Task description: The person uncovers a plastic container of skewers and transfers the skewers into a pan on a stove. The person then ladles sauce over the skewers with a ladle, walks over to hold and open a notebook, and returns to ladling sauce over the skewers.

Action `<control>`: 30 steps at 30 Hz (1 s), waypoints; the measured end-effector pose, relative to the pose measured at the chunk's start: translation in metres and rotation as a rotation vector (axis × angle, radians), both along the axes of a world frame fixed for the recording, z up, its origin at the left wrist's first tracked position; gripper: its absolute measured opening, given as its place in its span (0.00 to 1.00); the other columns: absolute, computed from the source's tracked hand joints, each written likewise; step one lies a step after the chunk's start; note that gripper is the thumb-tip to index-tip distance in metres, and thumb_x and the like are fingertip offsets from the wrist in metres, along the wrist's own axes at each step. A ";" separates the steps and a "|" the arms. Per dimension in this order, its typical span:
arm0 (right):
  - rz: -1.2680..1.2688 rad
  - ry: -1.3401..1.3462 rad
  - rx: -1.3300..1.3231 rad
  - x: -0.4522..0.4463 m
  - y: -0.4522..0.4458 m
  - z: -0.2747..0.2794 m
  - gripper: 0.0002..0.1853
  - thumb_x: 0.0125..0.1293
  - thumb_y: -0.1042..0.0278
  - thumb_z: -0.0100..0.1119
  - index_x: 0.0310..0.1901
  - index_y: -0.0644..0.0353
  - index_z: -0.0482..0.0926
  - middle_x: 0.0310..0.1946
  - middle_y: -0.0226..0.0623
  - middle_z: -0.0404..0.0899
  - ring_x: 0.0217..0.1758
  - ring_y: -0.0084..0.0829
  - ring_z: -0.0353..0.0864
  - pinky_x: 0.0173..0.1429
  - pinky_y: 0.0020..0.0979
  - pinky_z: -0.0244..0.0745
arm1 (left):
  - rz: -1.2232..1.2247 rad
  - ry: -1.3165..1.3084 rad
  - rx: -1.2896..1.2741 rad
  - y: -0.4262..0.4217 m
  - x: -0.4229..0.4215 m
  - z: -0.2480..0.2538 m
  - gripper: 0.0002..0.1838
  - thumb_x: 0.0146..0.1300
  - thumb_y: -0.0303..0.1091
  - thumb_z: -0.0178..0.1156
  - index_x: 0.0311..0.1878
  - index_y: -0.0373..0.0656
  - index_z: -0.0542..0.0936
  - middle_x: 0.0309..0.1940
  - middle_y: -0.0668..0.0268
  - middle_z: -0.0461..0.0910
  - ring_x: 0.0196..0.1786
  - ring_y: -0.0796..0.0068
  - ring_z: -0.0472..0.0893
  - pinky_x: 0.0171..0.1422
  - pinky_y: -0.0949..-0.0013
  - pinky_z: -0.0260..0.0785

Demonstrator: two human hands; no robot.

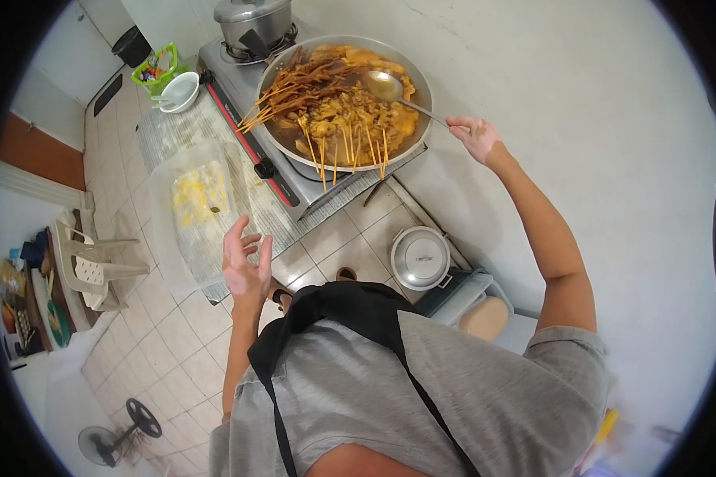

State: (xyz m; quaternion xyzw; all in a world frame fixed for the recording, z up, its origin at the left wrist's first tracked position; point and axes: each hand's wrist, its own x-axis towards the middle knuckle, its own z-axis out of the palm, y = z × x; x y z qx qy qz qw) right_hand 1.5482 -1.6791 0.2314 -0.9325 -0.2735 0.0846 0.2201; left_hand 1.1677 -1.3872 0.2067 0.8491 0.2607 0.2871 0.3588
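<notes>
My right hand [479, 139] is closed around the handle of a metal ladle [385, 86], whose bowl rests in the brown sauce at the right of a wide pan [427, 119]. Skewered food [314, 79] lies in the sauce, with sticks jutting over the pan's left and near rims. My left hand [247, 258] hovers with fingers apart and nothing in it. Just beyond it is a clear plastic container [165, 238] with yellowish remains inside; I cannot tell whether the fingers touch its edge.
The pan sits on a two-burner gas stove [294, 191], beside a lidded pot [254, 20]. A white bowl [180, 93] and a green basket [157, 70] stand at the table's far end. A lidded metal pot [420, 258] is low at my right, against the wall.
</notes>
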 end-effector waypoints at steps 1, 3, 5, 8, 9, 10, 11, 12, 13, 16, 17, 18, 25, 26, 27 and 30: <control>0.001 0.000 0.000 0.001 0.001 -0.003 0.18 0.67 0.54 0.52 0.53 0.52 0.81 0.46 0.46 0.82 0.51 0.47 0.80 0.58 0.38 0.73 | 0.001 0.000 0.000 0.000 -0.005 -0.002 0.26 0.60 0.28 0.65 0.61 0.38 0.70 0.57 0.56 0.74 0.44 0.69 0.83 0.44 0.69 0.78; -0.001 -0.019 0.006 0.000 0.003 -0.006 0.18 0.68 0.54 0.53 0.52 0.52 0.82 0.46 0.46 0.83 0.50 0.47 0.81 0.58 0.39 0.73 | 0.106 0.003 -0.066 0.001 -0.013 -0.005 0.25 0.59 0.29 0.65 0.59 0.38 0.72 0.55 0.56 0.75 0.43 0.67 0.83 0.42 0.69 0.77; 0.005 -0.026 0.032 -0.002 0.003 -0.009 0.18 0.68 0.53 0.53 0.52 0.51 0.82 0.46 0.46 0.83 0.50 0.46 0.81 0.58 0.38 0.73 | 0.124 -0.005 -0.066 0.001 -0.017 -0.006 0.24 0.60 0.29 0.65 0.59 0.37 0.72 0.55 0.56 0.75 0.43 0.67 0.83 0.42 0.69 0.78; -0.003 -0.030 0.092 -0.007 -0.005 -0.004 0.18 0.68 0.52 0.53 0.53 0.50 0.82 0.46 0.44 0.83 0.50 0.43 0.81 0.57 0.37 0.74 | 0.150 0.019 -0.062 0.003 -0.022 -0.001 0.24 0.60 0.29 0.65 0.59 0.37 0.71 0.56 0.57 0.75 0.45 0.68 0.83 0.43 0.70 0.78; -0.020 -0.024 0.123 -0.010 -0.008 -0.002 0.18 0.68 0.51 0.53 0.53 0.49 0.82 0.47 0.43 0.83 0.49 0.42 0.81 0.56 0.36 0.74 | 0.156 0.051 -0.060 0.004 -0.023 0.000 0.24 0.61 0.30 0.64 0.60 0.37 0.70 0.58 0.59 0.74 0.46 0.69 0.83 0.43 0.70 0.78; -0.017 -0.026 0.122 -0.015 -0.012 0.000 0.18 0.68 0.51 0.53 0.53 0.49 0.82 0.47 0.43 0.83 0.49 0.42 0.81 0.56 0.36 0.74 | 0.158 0.050 -0.061 0.006 -0.023 0.000 0.24 0.61 0.30 0.64 0.60 0.37 0.70 0.58 0.59 0.74 0.46 0.69 0.83 0.43 0.70 0.78; -0.066 -0.001 0.104 -0.027 -0.015 0.010 0.18 0.68 0.51 0.53 0.53 0.48 0.82 0.47 0.42 0.83 0.48 0.40 0.81 0.55 0.35 0.74 | 0.152 0.032 -0.058 0.008 -0.024 -0.002 0.24 0.61 0.30 0.64 0.60 0.38 0.71 0.57 0.59 0.75 0.46 0.69 0.83 0.43 0.70 0.78; -0.117 0.025 0.084 -0.037 -0.018 0.019 0.18 0.68 0.50 0.53 0.54 0.47 0.81 0.47 0.40 0.83 0.46 0.39 0.81 0.54 0.34 0.74 | 0.144 0.016 -0.055 0.010 -0.025 -0.003 0.24 0.61 0.30 0.64 0.60 0.39 0.71 0.57 0.60 0.75 0.45 0.70 0.83 0.43 0.71 0.77; -0.118 0.025 0.082 -0.044 -0.022 0.023 0.18 0.68 0.50 0.53 0.54 0.47 0.81 0.47 0.40 0.83 0.46 0.39 0.81 0.54 0.34 0.74 | 0.143 0.016 -0.057 0.010 -0.025 -0.003 0.24 0.61 0.30 0.64 0.60 0.39 0.71 0.57 0.60 0.75 0.45 0.70 0.83 0.43 0.71 0.77; -0.146 0.037 0.113 -0.064 -0.035 0.037 0.18 0.68 0.50 0.53 0.54 0.45 0.81 0.45 0.37 0.84 0.43 0.38 0.81 0.52 0.33 0.74 | 0.130 0.034 -0.048 0.008 -0.023 -0.001 0.23 0.61 0.29 0.64 0.60 0.40 0.72 0.56 0.60 0.75 0.45 0.70 0.83 0.43 0.71 0.77; -0.139 0.022 0.080 -0.073 -0.035 0.046 0.18 0.68 0.50 0.53 0.54 0.45 0.82 0.45 0.37 0.84 0.43 0.39 0.81 0.52 0.34 0.74 | 0.133 0.056 -0.045 0.007 -0.022 0.001 0.23 0.61 0.29 0.64 0.59 0.41 0.72 0.55 0.60 0.75 0.45 0.70 0.83 0.43 0.71 0.78; -0.132 0.007 0.048 -0.080 -0.035 0.055 0.18 0.68 0.50 0.53 0.53 0.45 0.82 0.44 0.37 0.84 0.43 0.40 0.82 0.52 0.35 0.74 | 0.137 0.078 -0.042 0.006 -0.020 0.002 0.22 0.61 0.29 0.64 0.59 0.41 0.72 0.55 0.60 0.75 0.45 0.70 0.83 0.43 0.71 0.78; -0.156 -0.205 -0.071 -0.066 -0.017 0.066 0.16 0.70 0.51 0.51 0.52 0.45 0.82 0.44 0.41 0.83 0.47 0.44 0.81 0.53 0.39 0.75 | 0.085 0.051 -0.029 0.001 -0.012 0.004 0.21 0.60 0.27 0.64 0.57 0.41 0.74 0.54 0.59 0.75 0.44 0.71 0.83 0.42 0.70 0.78; -0.133 -0.173 -0.028 -0.052 -0.015 0.054 0.16 0.70 0.52 0.50 0.52 0.45 0.82 0.45 0.42 0.83 0.48 0.44 0.81 0.53 0.39 0.74 | 0.075 0.049 -0.011 0.001 -0.012 0.003 0.21 0.60 0.27 0.64 0.57 0.41 0.74 0.54 0.59 0.75 0.44 0.71 0.83 0.42 0.70 0.78; -0.109 -0.141 0.014 -0.041 -0.013 0.042 0.16 0.70 0.53 0.50 0.52 0.45 0.82 0.45 0.42 0.83 0.49 0.45 0.81 0.54 0.39 0.74 | 0.067 0.046 0.006 0.000 -0.011 0.003 0.21 0.60 0.27 0.64 0.57 0.41 0.74 0.53 0.59 0.75 0.44 0.71 0.83 0.42 0.70 0.78; -0.067 -0.104 0.088 -0.023 -0.002 0.017 0.16 0.70 0.54 0.49 0.52 0.47 0.82 0.45 0.44 0.83 0.49 0.46 0.81 0.56 0.39 0.74 | 0.065 0.032 -0.004 0.000 -0.016 0.003 0.20 0.60 0.26 0.64 0.56 0.41 0.74 0.53 0.59 0.75 0.43 0.70 0.83 0.42 0.71 0.78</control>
